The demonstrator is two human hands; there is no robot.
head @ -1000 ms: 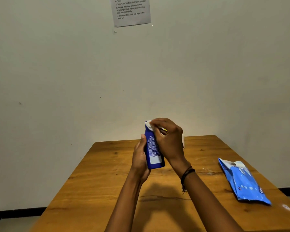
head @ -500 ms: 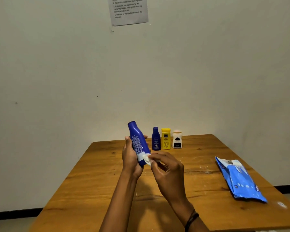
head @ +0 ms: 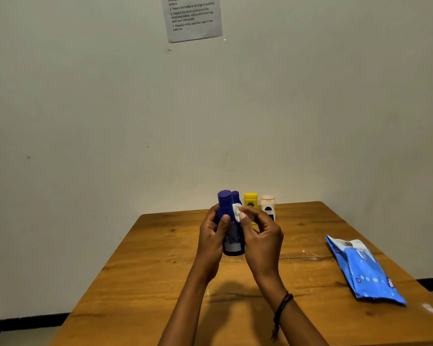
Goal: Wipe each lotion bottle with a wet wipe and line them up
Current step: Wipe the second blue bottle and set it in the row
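Note:
My left hand (head: 211,236) grips a dark blue lotion bottle (head: 229,221) upright above the wooden table (head: 160,270), thumb across its front. My right hand (head: 260,236) pinches a small white wet wipe (head: 236,211) against the bottle's upper right side. Behind the hands, at the table's far edge, stand a small blue bottle (head: 236,196), mostly hidden, a yellow bottle (head: 250,201) and a white bottle with a black label (head: 268,205).
A blue pack of wet wipes (head: 363,268) lies flat on the right side of the table. A printed sheet (head: 193,17) is taped high on the pale wall behind. The table's far edge meets the wall.
The blue bottle went from tilted left to upright and nearer the row. My right hand slid the wipe from the bottle's base up to its upper side.

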